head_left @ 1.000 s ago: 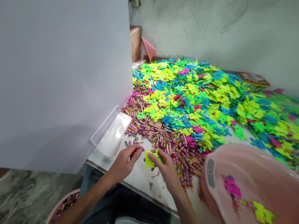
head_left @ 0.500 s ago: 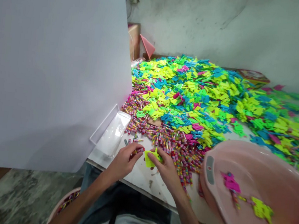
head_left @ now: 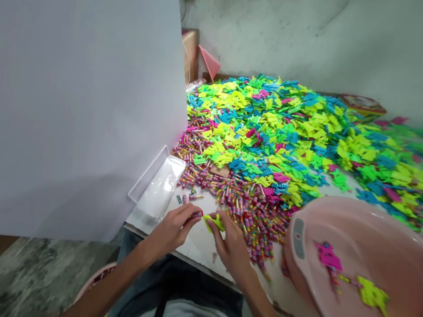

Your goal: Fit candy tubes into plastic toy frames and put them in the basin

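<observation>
The fingers of the left hand [head_left: 171, 230] are closed tight in a pinch on a little striped tube [head_left: 197, 213], and its pink end pokes out past the fingertips. The fingers of the right hand [head_left: 230, 246] are bent and grasp a lime-green plastic piece [head_left: 214, 223]. The tube and the green piece are very close, just beside each other, but I cannot tell if they touch.

Both hands are right above a white table [head_left: 201, 258], near its near edge. Just past the hands lies a big heap of little striped tubes [head_left: 251, 208]. Behind that is a much bigger heap of flat plastic pieces [head_left: 271, 129] in green, yellow, blue and pink.

To the right sits a pink plastic tub [head_left: 303, 223]. Inside it are a bright pink piece [head_left: 327, 256] and a lime-green piece [head_left: 373, 295], with some tubes between them.

To the left of the hands is a clear plastic box [head_left: 159, 188], lying next to a tall white board [head_left: 70, 98]. Far away, a bright printed box [head_left: 362, 106] sits by the dirty white wall [head_left: 286, 25].
</observation>
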### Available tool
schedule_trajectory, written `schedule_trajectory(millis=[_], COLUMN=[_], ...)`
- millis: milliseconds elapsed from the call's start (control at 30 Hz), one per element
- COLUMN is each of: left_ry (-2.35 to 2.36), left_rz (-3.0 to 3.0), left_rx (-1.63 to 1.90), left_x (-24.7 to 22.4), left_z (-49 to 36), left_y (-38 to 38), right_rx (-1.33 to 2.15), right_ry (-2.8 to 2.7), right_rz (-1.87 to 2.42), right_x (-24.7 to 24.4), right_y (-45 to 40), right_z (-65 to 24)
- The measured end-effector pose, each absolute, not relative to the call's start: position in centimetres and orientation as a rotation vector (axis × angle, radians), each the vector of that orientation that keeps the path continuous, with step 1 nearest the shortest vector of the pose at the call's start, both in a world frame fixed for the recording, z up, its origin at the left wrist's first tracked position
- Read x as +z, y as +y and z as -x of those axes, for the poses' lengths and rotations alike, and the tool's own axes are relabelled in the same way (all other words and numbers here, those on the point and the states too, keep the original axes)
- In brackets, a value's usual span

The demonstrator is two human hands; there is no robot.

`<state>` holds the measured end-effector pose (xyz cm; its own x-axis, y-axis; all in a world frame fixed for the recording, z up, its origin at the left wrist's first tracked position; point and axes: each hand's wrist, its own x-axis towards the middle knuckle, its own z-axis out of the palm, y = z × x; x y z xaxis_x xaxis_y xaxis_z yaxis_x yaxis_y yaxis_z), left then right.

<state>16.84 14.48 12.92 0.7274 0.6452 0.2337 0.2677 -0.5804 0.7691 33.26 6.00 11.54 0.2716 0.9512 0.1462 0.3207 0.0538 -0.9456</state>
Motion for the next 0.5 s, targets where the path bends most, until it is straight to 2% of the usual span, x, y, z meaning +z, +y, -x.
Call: schedule_trajectory(millis=[167,333,500], left_ry=[0.638,0.691,0.941], left_rz=[-2.262,-2.387,-2.727], left_rx=[0.538,0.497,0.533], left_x=[12.7,12.1,12.2], left_z=[-16.3,-16.2,-17.1], left_y=[14.2,14.2,13.3], right_rx=[1.173,0.890,1.003], right_ry=[-0.865,-1.011,-0.849], right_rz=[1.372,1.499,1.450], right_x=[10.8,10.1,10.3], right_y=[6.1,6.3,7.2], right_z=[-32.5,-31.9,-32.1])
